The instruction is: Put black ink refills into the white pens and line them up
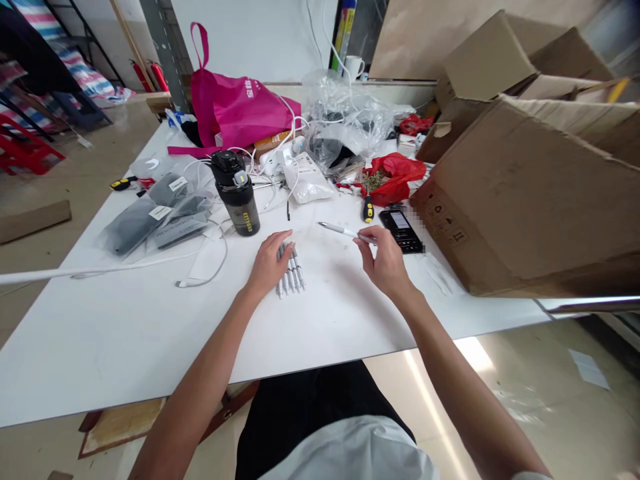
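Several white and grey pens (294, 275) lie side by side on the white table (330, 333). My left hand (270, 265) rests at their upper left, its fingers apart and touching the tops of the pens. To the right, my right hand (384, 257) pinches one end of a single white pen (340, 229), whose silver tip points left. A thin black stick (289, 211) lies beyond the row of pens. Near my right hand is a black phone (401, 231) with its screen lit.
A black bottle (239, 200) stands beyond my left hand, with bagged grey items (145, 220) and a white cable (200, 283) left of it. A large cardboard box (530, 200) fills the right side. Behind are a pink bag (240, 110), a screwdriver (369, 210) and a red bag (400, 177).
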{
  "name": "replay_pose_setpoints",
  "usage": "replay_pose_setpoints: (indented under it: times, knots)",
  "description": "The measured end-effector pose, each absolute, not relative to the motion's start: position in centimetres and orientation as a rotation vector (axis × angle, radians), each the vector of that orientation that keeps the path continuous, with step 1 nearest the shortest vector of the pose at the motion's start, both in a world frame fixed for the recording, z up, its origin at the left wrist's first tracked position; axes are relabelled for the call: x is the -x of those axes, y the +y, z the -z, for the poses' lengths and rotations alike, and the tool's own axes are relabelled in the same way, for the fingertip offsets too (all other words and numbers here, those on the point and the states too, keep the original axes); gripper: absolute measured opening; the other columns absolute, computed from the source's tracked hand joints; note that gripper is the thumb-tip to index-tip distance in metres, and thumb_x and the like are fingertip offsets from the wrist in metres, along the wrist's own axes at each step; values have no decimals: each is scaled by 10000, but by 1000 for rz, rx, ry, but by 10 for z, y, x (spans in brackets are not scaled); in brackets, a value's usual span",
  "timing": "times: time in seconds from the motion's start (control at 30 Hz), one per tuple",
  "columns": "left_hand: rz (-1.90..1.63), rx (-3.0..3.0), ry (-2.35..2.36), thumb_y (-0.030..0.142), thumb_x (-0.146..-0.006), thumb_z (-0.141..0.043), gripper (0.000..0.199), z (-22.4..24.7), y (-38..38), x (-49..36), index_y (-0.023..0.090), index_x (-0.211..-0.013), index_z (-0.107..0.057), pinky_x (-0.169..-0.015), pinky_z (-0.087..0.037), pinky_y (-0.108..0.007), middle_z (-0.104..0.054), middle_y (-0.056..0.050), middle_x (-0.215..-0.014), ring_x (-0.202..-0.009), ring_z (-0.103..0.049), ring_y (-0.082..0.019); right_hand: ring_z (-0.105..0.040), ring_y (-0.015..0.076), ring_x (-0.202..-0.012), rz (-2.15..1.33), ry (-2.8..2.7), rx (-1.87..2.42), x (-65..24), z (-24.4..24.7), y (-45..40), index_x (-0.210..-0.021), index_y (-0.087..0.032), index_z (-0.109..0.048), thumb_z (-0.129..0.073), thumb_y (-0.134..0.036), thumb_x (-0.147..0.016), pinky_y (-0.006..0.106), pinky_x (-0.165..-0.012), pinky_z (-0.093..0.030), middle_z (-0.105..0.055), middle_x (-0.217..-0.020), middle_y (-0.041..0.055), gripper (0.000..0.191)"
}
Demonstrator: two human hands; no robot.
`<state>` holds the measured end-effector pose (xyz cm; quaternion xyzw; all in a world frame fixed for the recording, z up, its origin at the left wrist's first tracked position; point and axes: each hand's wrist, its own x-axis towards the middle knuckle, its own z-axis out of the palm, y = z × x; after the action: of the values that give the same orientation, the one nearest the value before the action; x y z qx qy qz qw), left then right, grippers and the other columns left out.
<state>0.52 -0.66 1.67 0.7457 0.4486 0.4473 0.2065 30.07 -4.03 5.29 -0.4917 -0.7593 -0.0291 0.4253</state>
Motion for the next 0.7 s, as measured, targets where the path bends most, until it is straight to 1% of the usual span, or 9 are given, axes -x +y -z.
replay_pose_setpoints:
  times: [0.1, 0.13, 0.2, 0.3, 0.4, 0.47, 0.57, 0.63, 0.7]
  knots:
    - [-1371, -1980, 1228, 367, -1075, -639, 399, -23, -10, -7, 242, -1454, -645, -1252, -457, -487, -791, -119, -1322, -1313, -711, -264, -684, 299, -975, -1, -2132, 1116, -271, -53, -13, -1295, -234, -604, -455, -374, -1160, 452, -873, -545, -741, -1120, 143, 245]
    - [-1402, -1935, 1230, 368, -1070, -651, 391, -24, -9, -6, 244, -1441, -652, -1224, -483, -474, -796, -116, -1299, -1284, -723, -261, -687, 299, -1000, -22, -2209, 1071, -261, -51, -5, -1316, -228, -612, -424, -351, -1166, 446, -884, -544, -741, -1150, 150, 269]
    - [-1441, -1870, 1231, 374, -1069, -650, 302, -25, -8, -3, 243, -1334, -713, -1127, -547, -430, -803, -109, -1251, -1194, -752, -251, -688, 290, -1006, -61, -2309, 1013, -243, -44, 7, -1323, -220, -626, -380, -323, -1171, 425, -877, -543, -734, -1165, 153, 307]
    - [-1425, -1847, 1215, 377, -1063, -656, 203, -24, -4, 4, 240, -1151, -777, -998, -585, -373, -816, -79, -1135, -1033, -765, -226, -685, 259, -919, -116, -2319, 1030, -229, -29, 14, -1293, -215, -638, -373, -352, -1175, 374, -788, -522, -725, -1113, 131, 321]
    - [-1331, -1852, 1211, 404, -1061, -660, 201, -24, -4, 7, 240, -1102, -769, -887, -569, -346, -813, -49, -1018, -916, -738, -211, -661, 227, -806, -144, -2323, 1082, -232, -14, 11, -1243, -213, -659, -374, -412, -1184, 342, -665, -447, -735, -1061, 107, 353]
    - [-1278, -1901, 1247, 419, -1079, -628, 210, -24, -6, 6, 246, -1054, -745, -868, -534, -354, -803, -40, -990, -896, -708, -213, -648, 220, -764, -157, -2341, 1082, -237, -8, 9, -1215, -208, -674, -364, -435, -1190, 338, -625, -404, -747, -1034, 101, 385]
    - [-1244, -2000, 1342, 473, -1115, -543, 350, -24, -10, 2, 247, -877, -665, -866, -475, -387, -734, -35, -861, -835, -635, -222, -640, 214, -740, -190, -2343, 1060, -240, -6, 6, -1200, -209, -685, -362, -448, -1194, 333, -608, -378, -757, -1002, 91, 402]
    - [-1278, -1981, 1413, 556, -1126, -479, 511, -24, -11, 0, 246, -725, -539, -815, -445, -397, -597, -23, -704, -729, -549, -216, -644, 212, -753, -204, -2334, 1049, -238, -7, 5, -1193, -220, -688, -365, -454, -1195, 327, -607, -370, -758, -994, 83, 399]
    - [-1329, -1897, 1459, 616, -1122, -448, 601, -25, -12, -1, 246, -650, -433, -776, -428, -395, -488, -9, -631, -663, -483, -205, -650, 212, -778, -214, -2327, 1036, -235, -8, 4, -1189, -228, -688, -355, -460, -1197, 320, -606, -365, -752, -986, 78, 406]
